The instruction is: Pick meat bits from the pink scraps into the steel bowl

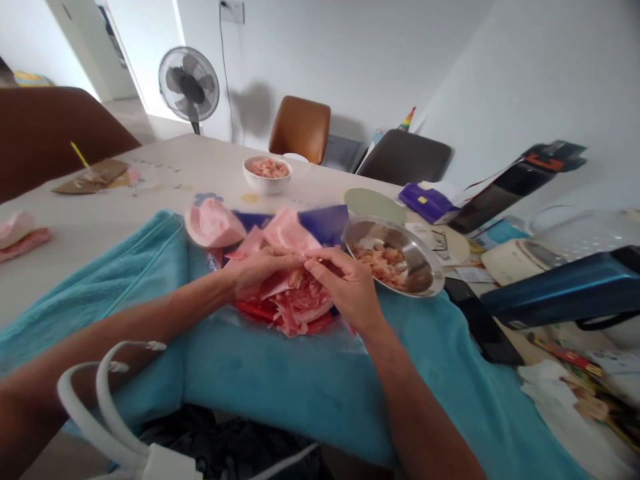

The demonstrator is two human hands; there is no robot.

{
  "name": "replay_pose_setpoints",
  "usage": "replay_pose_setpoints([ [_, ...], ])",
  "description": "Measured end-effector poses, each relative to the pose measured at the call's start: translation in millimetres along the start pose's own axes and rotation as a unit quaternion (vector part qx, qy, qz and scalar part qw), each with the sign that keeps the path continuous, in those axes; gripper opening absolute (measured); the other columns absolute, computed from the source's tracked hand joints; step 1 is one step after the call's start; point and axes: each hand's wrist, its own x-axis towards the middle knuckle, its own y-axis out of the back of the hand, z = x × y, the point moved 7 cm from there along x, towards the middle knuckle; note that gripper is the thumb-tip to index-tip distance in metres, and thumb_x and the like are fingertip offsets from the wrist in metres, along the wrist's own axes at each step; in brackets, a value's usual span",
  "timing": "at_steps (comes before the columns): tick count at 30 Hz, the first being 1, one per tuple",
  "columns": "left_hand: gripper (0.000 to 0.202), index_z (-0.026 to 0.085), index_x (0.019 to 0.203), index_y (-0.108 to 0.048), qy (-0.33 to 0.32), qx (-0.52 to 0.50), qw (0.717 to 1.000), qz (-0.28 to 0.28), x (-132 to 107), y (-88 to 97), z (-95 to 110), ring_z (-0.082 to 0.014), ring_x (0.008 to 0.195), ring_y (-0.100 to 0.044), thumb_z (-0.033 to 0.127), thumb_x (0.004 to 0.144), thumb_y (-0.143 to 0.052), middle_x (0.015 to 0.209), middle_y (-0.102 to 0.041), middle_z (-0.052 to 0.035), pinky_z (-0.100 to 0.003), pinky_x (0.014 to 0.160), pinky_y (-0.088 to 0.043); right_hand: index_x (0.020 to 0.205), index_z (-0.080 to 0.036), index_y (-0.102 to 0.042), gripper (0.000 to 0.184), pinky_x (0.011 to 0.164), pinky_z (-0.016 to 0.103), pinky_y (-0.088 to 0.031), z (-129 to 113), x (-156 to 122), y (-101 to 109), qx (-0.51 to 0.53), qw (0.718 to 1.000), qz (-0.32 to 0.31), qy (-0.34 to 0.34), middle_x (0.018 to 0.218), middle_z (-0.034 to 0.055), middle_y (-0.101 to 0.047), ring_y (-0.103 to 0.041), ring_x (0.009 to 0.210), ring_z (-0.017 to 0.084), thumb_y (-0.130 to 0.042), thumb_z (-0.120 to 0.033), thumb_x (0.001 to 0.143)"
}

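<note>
My left hand [260, 267] and my right hand [347, 280] meet fingertip to fingertip. Both are closed in a pinch on a small pale piece of what looks like pomelo [296, 277], mostly hidden by the fingers. Beneath them lies a heap of torn pink membrane [300, 310], over something red. Thick pink peel [213, 223] lies beyond my left hand. To the right, a tilted steel bowl [425, 267] holds peeled flesh and pale bits. Farther back stands a white bowl [267, 187] full of pinkish flesh.
A teal towel [280, 387] covers the table's near edge. At the right are a dark blue bottle [565, 293], a black phone [480, 327], a tall black bottle [500, 190] and crumpled tissue [565, 407]. White cables [107, 400] hang at lower left. A fan [190, 87] stands behind the table.
</note>
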Motion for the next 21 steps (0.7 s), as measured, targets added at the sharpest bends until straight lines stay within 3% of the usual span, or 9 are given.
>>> replay_pose_setpoints([
  [4,0.022,0.012,0.068,-0.071,-0.009,0.018,1.000,0.013,1,-0.2,2,-0.0114,0.063,-0.063,0.031,0.078,-0.077,0.066,-0.068,-0.0035,-0.022,0.064,-0.050,0.087,-0.023,-0.073,0.012,0.064,0.029,-0.056,11,-2,-1,0.089,0.991,0.033,-0.092,0.081,0.0000,-0.071,-0.065,0.069,0.014,-0.068,-0.032,0.081],
  [8,0.021,0.011,0.071,-0.072,-0.012,0.031,0.999,0.011,1,0.2,4,-0.0107,0.058,-0.061,0.031,0.077,-0.078,0.064,-0.067,-0.0039,-0.021,0.057,-0.047,0.084,-0.021,-0.071,0.015,0.045,0.023,-0.050,22,-6,-11,0.267,0.943,0.036,-0.197,0.071,-0.0016,-0.065,-0.059,0.055,0.011,-0.071,-0.034,0.078],
  [11,0.021,0.012,0.071,-0.072,-0.010,0.036,0.999,0.008,1,1.1,4,-0.0093,0.050,-0.057,0.031,0.077,-0.077,0.058,-0.064,-0.0023,-0.021,0.049,-0.043,0.081,-0.018,-0.070,0.015,0.045,0.020,-0.050,25,-7,-15,0.336,0.915,0.027,-0.223,0.072,-0.0010,-0.065,-0.060,0.057,0.010,-0.072,-0.032,0.077],
  [19,0.025,0.011,0.067,-0.067,-0.003,0.056,0.996,0.071,0,10.0,5,-0.0090,0.051,-0.058,0.032,0.073,-0.080,0.058,-0.064,-0.0025,-0.019,0.049,-0.043,0.075,-0.017,-0.066,0.017,0.048,0.017,-0.053,34,-5,-20,0.425,0.867,0.004,-0.260,0.068,-0.0011,-0.064,-0.061,0.059,0.009,-0.069,-0.032,0.082],
  [21,0.026,0.012,0.067,-0.066,-0.003,0.058,0.996,0.065,1,9.0,5,-0.0094,0.050,-0.058,0.033,0.074,-0.079,0.058,-0.064,-0.0025,-0.020,0.048,-0.043,0.074,-0.017,-0.065,0.018,0.048,0.016,-0.054,36,-5,-21,0.436,0.858,-0.003,-0.272,0.067,-0.0017,-0.064,-0.061,0.056,0.008,-0.069,-0.032,0.083],
])
